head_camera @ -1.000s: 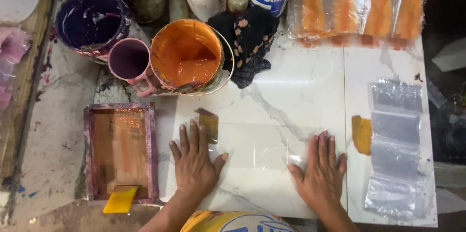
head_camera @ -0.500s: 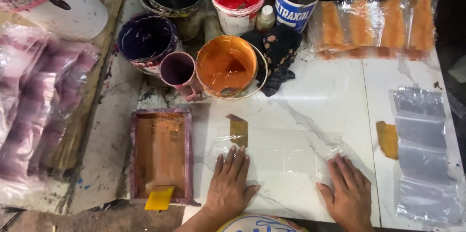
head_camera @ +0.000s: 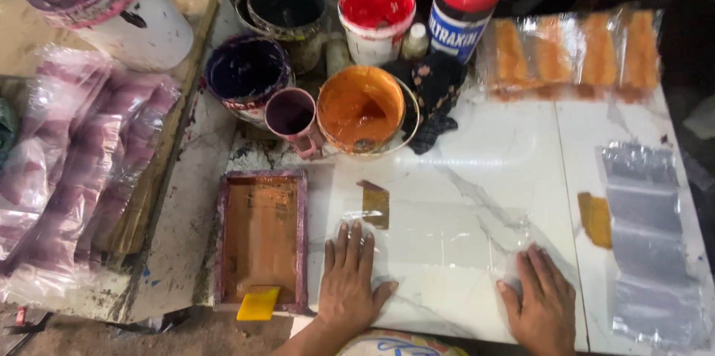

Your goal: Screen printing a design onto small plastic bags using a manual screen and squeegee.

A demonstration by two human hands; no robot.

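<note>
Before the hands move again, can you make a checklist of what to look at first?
1. Left hand flat on the clear plastic sheet: ok.
2. Right hand flat on the sheet's other end: ok.
3. Sheet smooth: not ok, wrinkled near the right hand.
4. Printing frame beside the left hand, yellow squeegee at its near edge: ok.
5. Orange paint bucket upright: ok.
6. Hands paint-free: cannot tell.

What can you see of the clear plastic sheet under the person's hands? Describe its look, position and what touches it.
The clear plastic sheet is thin, see-through and glossy, with faint creases. It lies flat on the white marble-look table, a wide rectangle between the two hands. The left hand presses palm-down on its left end, the right hand on its right end. A small brownish tape-like patch sits at its upper left corner.
</note>
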